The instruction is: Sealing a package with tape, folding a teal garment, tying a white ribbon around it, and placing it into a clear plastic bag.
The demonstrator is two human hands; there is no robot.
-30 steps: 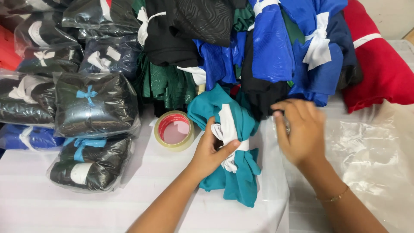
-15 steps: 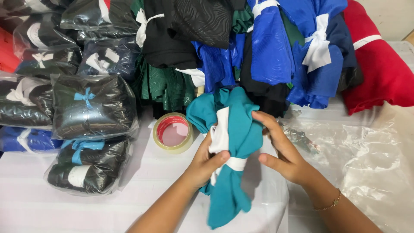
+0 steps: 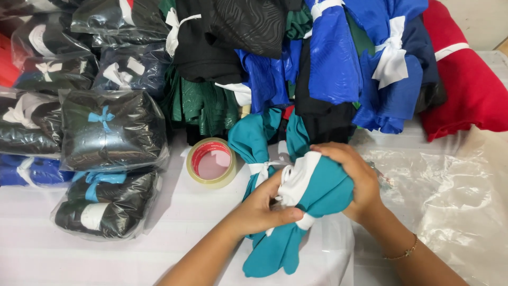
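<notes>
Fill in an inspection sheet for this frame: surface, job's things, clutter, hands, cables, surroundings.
Surface: white table, mostly covered along the back.
Job's things: teal bundle with white tie, gripped in both hands above a clear bag.
Clutter: tape roll lying flat left of the bundle; bagged dark bundles at left; unbagged blue, black, green and red cloth piled behind; loose plastic sheet at right.
Hands: left hand holds the bundle at the tie; right hand cups its top, bracelet on the wrist.
Cables: nothing seen.
Surroundings: pale wall at top right.
</notes>
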